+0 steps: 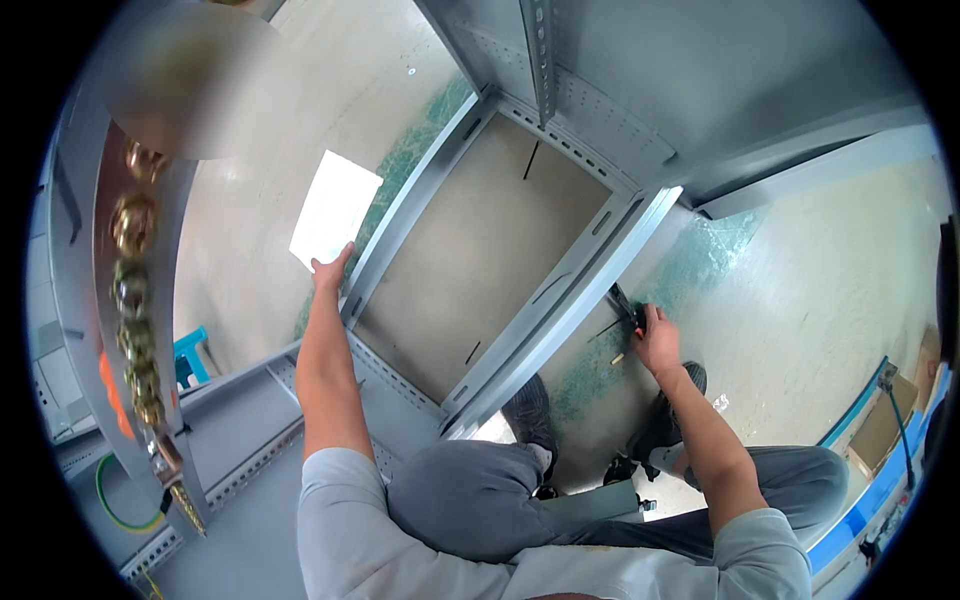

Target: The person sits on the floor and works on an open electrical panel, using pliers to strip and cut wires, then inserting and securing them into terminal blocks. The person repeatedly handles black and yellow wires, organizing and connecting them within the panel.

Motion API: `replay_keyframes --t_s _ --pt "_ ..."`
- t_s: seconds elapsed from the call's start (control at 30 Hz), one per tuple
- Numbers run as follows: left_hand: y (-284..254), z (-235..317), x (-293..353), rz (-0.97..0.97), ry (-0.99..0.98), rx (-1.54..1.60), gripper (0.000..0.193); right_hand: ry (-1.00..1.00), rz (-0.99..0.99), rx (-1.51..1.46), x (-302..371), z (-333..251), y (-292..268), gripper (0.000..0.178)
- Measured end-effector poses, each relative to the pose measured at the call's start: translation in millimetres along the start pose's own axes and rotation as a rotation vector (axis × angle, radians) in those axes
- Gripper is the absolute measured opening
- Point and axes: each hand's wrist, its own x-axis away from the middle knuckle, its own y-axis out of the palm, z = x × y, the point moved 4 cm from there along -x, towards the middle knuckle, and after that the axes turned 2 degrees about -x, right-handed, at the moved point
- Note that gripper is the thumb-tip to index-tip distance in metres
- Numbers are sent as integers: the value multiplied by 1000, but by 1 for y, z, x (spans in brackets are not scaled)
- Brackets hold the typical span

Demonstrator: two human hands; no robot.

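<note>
My left hand (333,265) reaches past the far-left rail of the grey metal cabinet frame (590,290). Its fingers pinch the near corner of a flat white sheet (337,205), which hangs over the floor outside the frame. On the other side of the frame, my right hand (656,342) is closed around a dark hand tool (625,303) with a bit of orange on it. The tool's end lies close to the frame's near-right rail; its exact kind is hard to make out.
A bar with a row of brass-coloured bolts (135,225) runs down the left, near a green-yellow wire (120,515). A teal plastic item (191,357) stands beyond the cabinet's edge. Thin black strips (531,160) lie inside the frame. Cardboard (885,425) sits at the right.
</note>
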Motion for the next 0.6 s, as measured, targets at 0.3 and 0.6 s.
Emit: replay_keyframes --t_s 0.3,0.6 --pt "14 133 69 -190 187 -427 114 27 35 -79 -1 6 4 52" --pt "50 191 50 -102 285 -489 114 9 13 -38 -2 7 4 53"
